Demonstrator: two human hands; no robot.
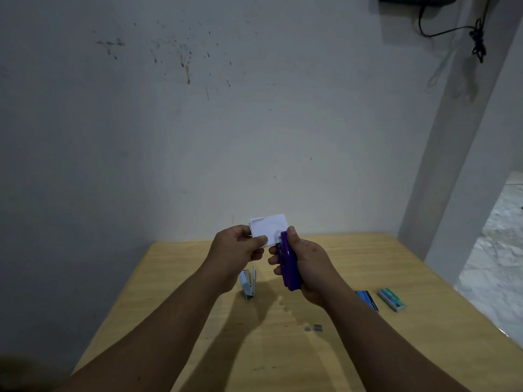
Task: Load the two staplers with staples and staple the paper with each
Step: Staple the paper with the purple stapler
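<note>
above the table, purple stapler in right grip, nose on paper

Two staplers: a purple stapler above the worktop and a pale blue stapler lying on it. One folded white paper. Two staple boxes, one blue staple box, one green staple box, right of the purple stapler. Two loose staple strips.

The table is bare at nine o'clock. The white stapler blocks the centre, loose staples lie at six o'clock, two staple boxes at three.
</note>
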